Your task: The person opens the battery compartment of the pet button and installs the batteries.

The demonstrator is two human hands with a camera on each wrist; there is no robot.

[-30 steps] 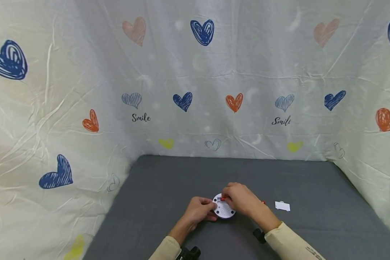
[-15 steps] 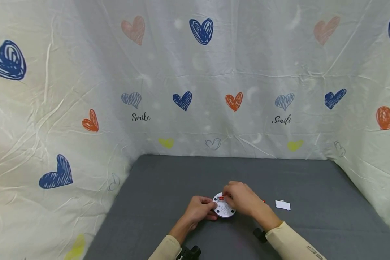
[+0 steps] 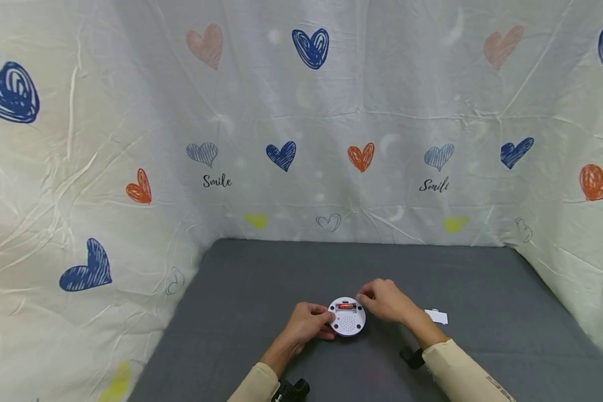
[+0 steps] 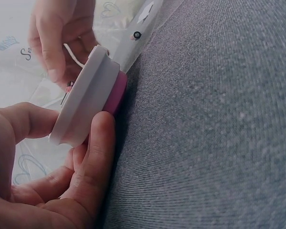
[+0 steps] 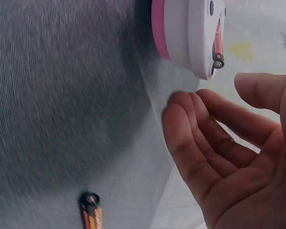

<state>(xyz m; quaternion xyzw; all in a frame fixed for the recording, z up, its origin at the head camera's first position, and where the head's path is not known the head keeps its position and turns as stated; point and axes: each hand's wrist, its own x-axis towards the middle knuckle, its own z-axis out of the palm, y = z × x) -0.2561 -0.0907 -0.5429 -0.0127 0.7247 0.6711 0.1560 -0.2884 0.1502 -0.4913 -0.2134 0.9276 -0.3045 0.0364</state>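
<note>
My left hand point(image 3: 306, 325) pinches the left rim of a round white device point(image 3: 348, 325), thumb on the face, fingers under it. A pink part point(image 4: 116, 93) shows on its underside in the left wrist view. The device's face has speaker holes and a battery compartment, and a red and black battery point(image 3: 346, 306) lies in it. My right hand point(image 3: 389, 301) is beside the device's upper right edge; in the right wrist view its thumb and fingers stand apart with nothing between them. A second battery point(image 5: 91, 212) lies on the cloth near that hand.
A small white cover point(image 3: 437, 316) lies on the grey cloth point(image 3: 261, 273) to the right, partly behind the right forearm. White curtains with printed hearts point(image 3: 281, 156) hang at the back and sides.
My right hand has let go of the battery and drawn back to the right, leaving the battery visible in the compartment. The left hand still holds the device in the same place.
</note>
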